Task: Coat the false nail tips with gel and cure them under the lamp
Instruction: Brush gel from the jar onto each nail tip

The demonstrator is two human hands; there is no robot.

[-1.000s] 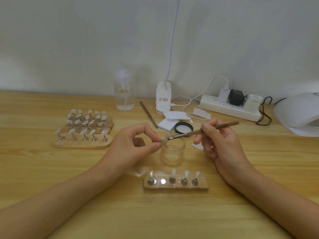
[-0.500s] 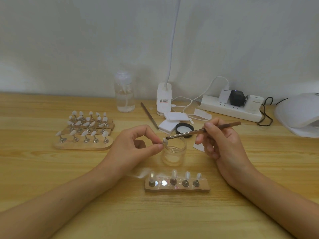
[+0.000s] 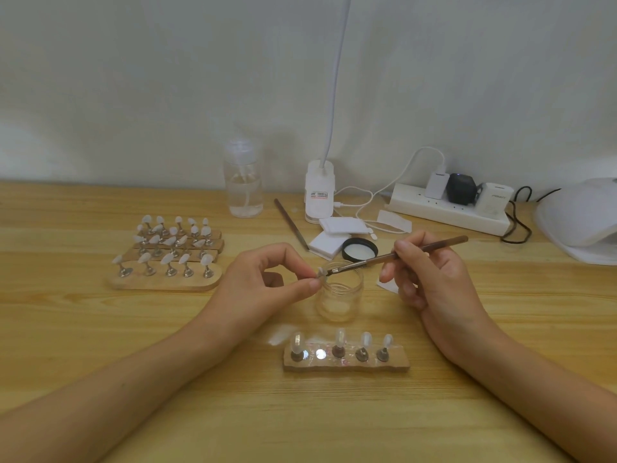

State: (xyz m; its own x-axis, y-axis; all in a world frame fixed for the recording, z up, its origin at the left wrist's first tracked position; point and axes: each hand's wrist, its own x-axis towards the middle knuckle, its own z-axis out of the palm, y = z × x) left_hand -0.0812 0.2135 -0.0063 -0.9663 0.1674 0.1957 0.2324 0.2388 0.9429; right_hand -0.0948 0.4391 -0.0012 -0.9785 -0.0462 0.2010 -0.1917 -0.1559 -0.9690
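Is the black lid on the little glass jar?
No, the black lid lies flat on the table behind the glass jar, whose mouth is open.

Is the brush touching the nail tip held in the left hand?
Touching. Head view: the bristles of the brush meet the nail tip pinched by the left hand above the glass jar, no gap visible.

The table (image 3: 100, 329) is pale wood, grained and matt. The jar (image 3: 339, 295) at its centre is clear, glossy glass; at six o'clock from it, a rough wooden holder strip (image 3: 395, 362) bears shiny metal studs (image 3: 321, 354).
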